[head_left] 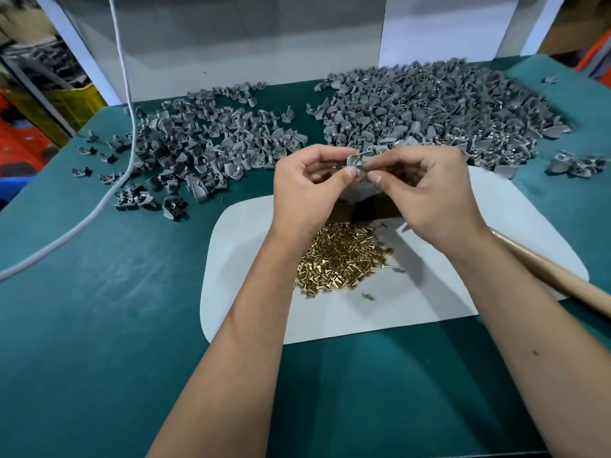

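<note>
Both hands meet above the far edge of a white sheet (251, 292). My left hand (307, 190) pinches a small grey metal part (358, 161) between thumb and fingers. My right hand (429, 193) pinches the same part from the other side, fingers curled. Whether a rivet sits in the part is hidden by the fingertips. A heap of small brass rivets (340, 256) lies on the white sheet below my wrists. Grey parts lie in two heaps, a looser one at the back left (205, 140) and a denser one at the back right (436, 107).
A green mat (99, 309) covers the table. A white cable (127, 104) hangs down and runs off to the left. A wooden handle (555, 276) lies at the right across the sheet's edge. A white board (231, 61) stands behind. Yellow and orange crates (43, 110) sit at far left.
</note>
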`<state>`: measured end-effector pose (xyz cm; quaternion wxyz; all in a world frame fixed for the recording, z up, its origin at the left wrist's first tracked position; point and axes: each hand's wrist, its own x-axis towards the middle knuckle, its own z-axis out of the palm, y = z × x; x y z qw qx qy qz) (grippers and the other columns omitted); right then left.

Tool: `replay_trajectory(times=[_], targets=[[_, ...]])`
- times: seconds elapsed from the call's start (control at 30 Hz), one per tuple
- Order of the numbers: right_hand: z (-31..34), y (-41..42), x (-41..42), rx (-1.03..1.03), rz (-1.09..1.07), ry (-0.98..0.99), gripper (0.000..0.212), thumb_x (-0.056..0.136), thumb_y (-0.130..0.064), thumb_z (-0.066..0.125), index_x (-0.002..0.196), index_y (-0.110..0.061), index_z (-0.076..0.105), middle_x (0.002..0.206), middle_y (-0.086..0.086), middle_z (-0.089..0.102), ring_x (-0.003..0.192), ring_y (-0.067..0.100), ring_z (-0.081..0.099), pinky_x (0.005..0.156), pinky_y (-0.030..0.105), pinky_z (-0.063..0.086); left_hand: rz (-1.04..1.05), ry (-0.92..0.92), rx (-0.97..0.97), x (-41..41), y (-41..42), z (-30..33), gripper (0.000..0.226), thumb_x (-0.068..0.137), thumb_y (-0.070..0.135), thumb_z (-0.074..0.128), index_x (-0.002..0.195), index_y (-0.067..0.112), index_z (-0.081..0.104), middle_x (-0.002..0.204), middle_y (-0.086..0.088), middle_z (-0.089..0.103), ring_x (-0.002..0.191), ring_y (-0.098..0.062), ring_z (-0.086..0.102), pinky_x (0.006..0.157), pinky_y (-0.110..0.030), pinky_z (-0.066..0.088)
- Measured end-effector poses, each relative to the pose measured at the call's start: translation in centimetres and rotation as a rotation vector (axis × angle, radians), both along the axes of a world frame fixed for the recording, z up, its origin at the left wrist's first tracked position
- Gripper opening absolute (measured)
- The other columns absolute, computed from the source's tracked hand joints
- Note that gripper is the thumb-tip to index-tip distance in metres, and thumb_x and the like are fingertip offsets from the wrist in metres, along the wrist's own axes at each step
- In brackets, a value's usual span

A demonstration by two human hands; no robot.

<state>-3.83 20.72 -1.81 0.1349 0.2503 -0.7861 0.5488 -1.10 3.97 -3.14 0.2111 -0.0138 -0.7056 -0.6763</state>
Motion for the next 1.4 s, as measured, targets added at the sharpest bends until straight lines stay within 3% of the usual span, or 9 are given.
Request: replay_trajectory(times=[0.1,0.17,0.33,0.47,0.6,0.8,1.07,1.2,1.4], targets=[[0.1,-0.1,0.1,-0.021,-0.012,0.028,0.021,0.082,-0.001,0.078,0.097,-0.016,0.074,0.086,-0.006,0.074,0.082,0.008,0.072,0.075,0.018,0.054,-0.015,0.011,-0.019,0.1,0.2,0.0,0.025,0.079,-0.005,0.079,0.095,0.013,0.077,0.094,-0.007,0.079,0.089,-0.02,0.076,0.085,-0.032,0.06],[0.1,-0.2,0.2,-0.015,-0.023,0.054,0.024,0.082,-0.003,0.077,0.097,-0.019,0.069,0.085,-0.007,0.072,0.083,0.007,0.071,0.074,0.016,0.052,-0.011,0.004,-0.023,0.1,0.2,0.0,0.023,0.079,-0.007,0.08,0.095,0.009,0.077,0.094,-0.01,0.079,0.089,-0.022,0.076,0.086,-0.035,0.061],[0.0,-0.4,0.4,0.039,-0.061,0.125,0.024,0.081,-0.003,0.074,0.098,-0.018,0.065,0.084,-0.008,0.07,0.084,0.008,0.071,0.079,0.023,0.057,-0.014,-0.038,-0.001,0.3,0.6,0.1,0.021,0.078,-0.013,0.078,0.095,0.0,0.076,0.092,-0.018,0.078,0.085,-0.026,0.075,0.089,-0.046,0.062],[-0.1,-0.5,0.6,0.026,-0.076,0.153,0.019,0.084,-0.001,0.071,0.096,-0.015,0.065,0.085,-0.004,0.068,0.082,0.012,0.068,0.075,0.023,0.056,-0.039,-0.068,0.035,0.4,1.0,0.2,0.02,0.079,-0.015,0.076,0.095,-0.003,0.076,0.092,-0.02,0.077,0.085,-0.031,0.076,0.087,-0.045,0.062],[0.0,-0.4,0.6,0.051,-0.079,0.178,0.018,0.084,0.001,0.07,0.095,-0.012,0.063,0.083,-0.001,0.067,0.081,0.012,0.067,0.073,0.025,0.057,-0.041,-0.09,0.048,0.4,1.2,0.2,0.019,0.08,-0.015,0.076,0.092,0.0,0.076,0.09,-0.019,0.078,0.083,-0.029,0.076,0.084,-0.039,0.063],[-0.3,-0.9,0.7,0.16,-0.142,0.274,0.023,0.081,0.003,0.067,0.092,-0.016,0.061,0.079,-0.007,0.063,0.075,0.011,0.063,0.069,0.032,0.055,0.007,-0.13,0.026,0.1,1.4,-0.1,0.016,0.079,-0.011,0.079,0.088,0.002,0.076,0.09,-0.018,0.078,0.087,-0.032,0.076,0.09,-0.05,0.061],[-0.6,-1.9,0.8,0.193,-0.226,0.318,0.023,0.078,0.007,0.063,0.089,-0.012,0.06,0.079,-0.004,0.064,0.074,0.015,0.062,0.069,0.038,0.054,0.098,-0.091,-0.033,-0.1,2.0,-0.4,0.017,0.078,-0.007,0.08,0.083,0.009,0.077,0.087,-0.009,0.079,0.084,-0.022,0.078,0.088,-0.042,0.063],[-0.5,-1.9,0.7,0.181,-0.231,0.297,0.019,0.082,0.001,0.069,0.091,-0.014,0.061,0.08,-0.006,0.065,0.073,0.01,0.063,0.07,0.03,0.055,0.066,-0.072,-0.041,0.0,1.5,-0.4,0.023,0.078,-0.008,0.081,0.081,0.014,0.074,0.085,-0.01,0.078,0.081,-0.019,0.076,0.086,-0.037,0.062],[-0.4,-1.7,0.3,0.17,-0.158,0.24,0.016,0.086,-0.004,0.074,0.098,-0.013,0.067,0.087,-0.005,0.069,0.083,0.002,0.066,0.076,0.011,0.052,0.005,-0.044,-0.106,0.0,0.5,-0.2,0.04,0.071,-0.009,0.086,0.101,0.015,0.074,0.086,-0.003,0.074,0.078,-0.008,0.071,0.078,-0.023,0.058]])
